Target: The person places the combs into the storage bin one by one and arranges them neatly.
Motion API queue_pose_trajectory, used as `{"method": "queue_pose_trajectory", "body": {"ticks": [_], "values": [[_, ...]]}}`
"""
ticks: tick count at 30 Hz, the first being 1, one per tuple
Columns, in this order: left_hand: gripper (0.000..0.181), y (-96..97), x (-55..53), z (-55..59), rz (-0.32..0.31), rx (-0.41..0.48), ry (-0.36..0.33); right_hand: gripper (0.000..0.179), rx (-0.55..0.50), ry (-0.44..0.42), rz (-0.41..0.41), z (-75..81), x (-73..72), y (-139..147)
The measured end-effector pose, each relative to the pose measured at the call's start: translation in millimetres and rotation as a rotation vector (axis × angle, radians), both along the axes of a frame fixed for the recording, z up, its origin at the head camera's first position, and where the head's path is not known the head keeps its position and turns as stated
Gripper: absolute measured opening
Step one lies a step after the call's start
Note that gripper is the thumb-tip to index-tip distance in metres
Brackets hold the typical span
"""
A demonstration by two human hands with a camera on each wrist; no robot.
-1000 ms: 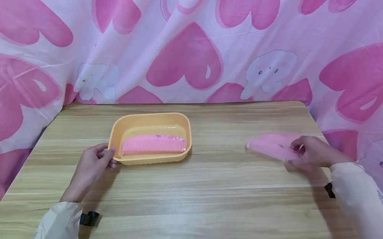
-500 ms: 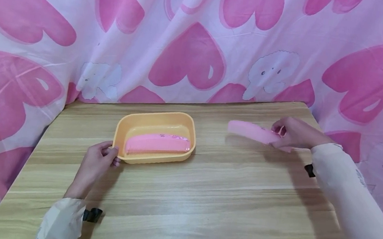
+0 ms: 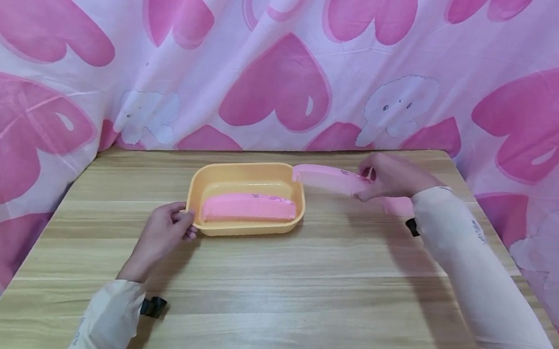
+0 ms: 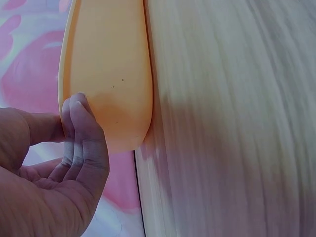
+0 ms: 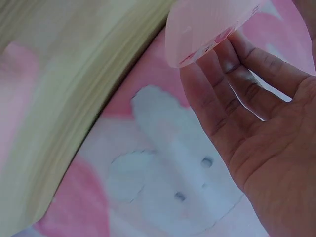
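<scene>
A yellow-orange plastic tray (image 3: 244, 230) stands on the wooden table, a pink comb (image 3: 249, 209) lying inside it with teeth toward the front. My left hand (image 3: 165, 231) pinches the tray's near left corner; in the left wrist view, thumb and fingers (image 4: 81, 118) meet at its rim. My right hand (image 3: 392, 177) holds another pink comb (image 3: 327, 178) by the back, raised and nearly level. Its left end overlaps the tray's far right rim in the head view. A pink piece shows below and right of that hand. In the right wrist view, fingertips touch the comb's edge (image 5: 212, 34).
Behind the wooden table (image 3: 272, 303) hangs a pink curtain (image 3: 273, 84) printed with hearts and cartoon animals, close along its back and sides. A black wrist strap piece (image 3: 153, 307) sticks out beside the left sleeve. A blurred pink patch (image 5: 17, 84) shows at the right wrist view's left edge.
My right hand has carried its comb leftward and slightly back, up to the tray. My left hand and the tray with the comb inside have shifted a little to the right.
</scene>
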State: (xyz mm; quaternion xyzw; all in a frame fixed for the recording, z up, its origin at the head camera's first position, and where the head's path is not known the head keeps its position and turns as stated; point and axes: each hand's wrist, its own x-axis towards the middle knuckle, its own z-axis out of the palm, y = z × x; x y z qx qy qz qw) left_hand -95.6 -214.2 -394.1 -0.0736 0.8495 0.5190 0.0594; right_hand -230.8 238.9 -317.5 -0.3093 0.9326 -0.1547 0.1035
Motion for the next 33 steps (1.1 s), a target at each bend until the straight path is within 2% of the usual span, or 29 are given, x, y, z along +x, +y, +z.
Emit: {"method": "queue_pose_trajectory", "body": {"ticks": [10,17,25,33], "values": [[0.036,19.2,-5.1,-1.7,-0.025,0.060,0.013,0.031,0.028,0.006,0.042,9.2,-6.2,-55.7],[0.038,29.9,-8.6,-1.0,-0.043,0.080,0.027,0.037,0.046,-0.007,0.103,8.4,-4.3,-89.4],[0.038,38.1,-11.1,-0.9,-0.035,0.097,0.018,0.052,0.136,-0.075,0.087,-2.8,-1.4,-120.7],[0.035,40.4,-11.1,-3.3,-0.045,0.120,0.029,0.051,0.163,-0.103,0.087,-21.0,3.2,-134.4]]}}
